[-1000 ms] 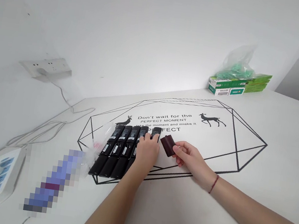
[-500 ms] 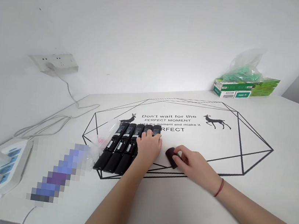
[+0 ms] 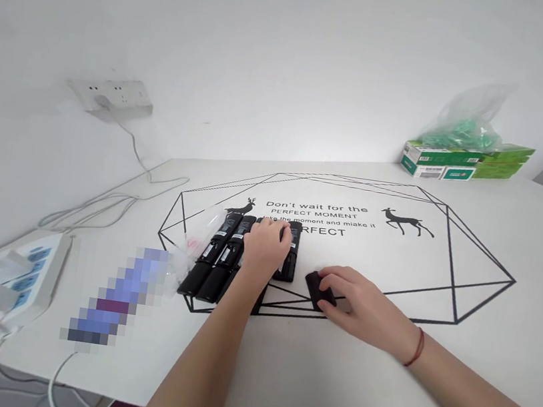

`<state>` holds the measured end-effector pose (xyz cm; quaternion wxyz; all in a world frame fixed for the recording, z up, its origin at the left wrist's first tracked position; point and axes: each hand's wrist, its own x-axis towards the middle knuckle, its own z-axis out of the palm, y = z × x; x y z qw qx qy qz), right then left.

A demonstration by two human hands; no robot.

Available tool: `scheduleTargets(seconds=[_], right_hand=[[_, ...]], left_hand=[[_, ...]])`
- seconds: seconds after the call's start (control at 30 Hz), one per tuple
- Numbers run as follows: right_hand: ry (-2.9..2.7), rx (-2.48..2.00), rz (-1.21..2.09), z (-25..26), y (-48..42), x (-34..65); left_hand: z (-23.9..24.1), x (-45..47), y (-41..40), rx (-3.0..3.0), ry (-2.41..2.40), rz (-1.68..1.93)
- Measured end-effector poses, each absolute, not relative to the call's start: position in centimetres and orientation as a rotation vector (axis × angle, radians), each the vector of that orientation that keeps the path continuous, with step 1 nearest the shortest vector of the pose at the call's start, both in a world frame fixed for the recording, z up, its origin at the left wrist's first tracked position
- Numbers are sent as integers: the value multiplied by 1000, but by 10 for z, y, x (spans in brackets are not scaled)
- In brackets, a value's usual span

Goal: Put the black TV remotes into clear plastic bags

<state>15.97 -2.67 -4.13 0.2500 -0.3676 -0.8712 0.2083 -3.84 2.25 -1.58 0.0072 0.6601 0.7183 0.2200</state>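
Several black remote controls [image 3: 213, 250] lie face down side by side, with labels and battery compartments showing. My left hand [image 3: 267, 247] is over the right part of this row, its fingers curled down around the upper end of a remote; the fingertips are partly hidden. The rightmost remote [image 3: 287, 268] shows an open compartment and looks shorter than those at the left. To the right of the row, my right hand [image 3: 363, 304] pinches a small black battery cover [image 3: 313, 283] between thumb and fingers, at the tabletop.
Clear plastic wrapping [image 3: 181, 261] lies left of the remotes, near a pixelated blue object [image 3: 121, 297]. A power strip [image 3: 36, 278] with cables is at the far left, below a wall socket [image 3: 115, 95]. Green and white boxes [image 3: 440, 156] carry a plastic bag [image 3: 469, 127] at the back right.
My left hand has shifted left along the row, uncovering more of the rightmost remote. My right hand keeps the cover in nearly the same place. The whole view has shifted slightly.
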Motion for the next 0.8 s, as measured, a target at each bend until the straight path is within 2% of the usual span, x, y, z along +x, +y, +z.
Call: scheduleTargets(seconds=[0.2, 0.63, 0.8], right_hand=[[-2451, -840, 696, -41, -40, 152], [-2677, -802, 475, -53, -49, 124], [-2558, -785, 544, -49, -46, 126]], left_hand=[[-11, -40, 22, 2068, 2237, 712], [-19, -27, 17, 2199, 2058, 812], [-21, -13, 10, 2401, 1694, 919]])
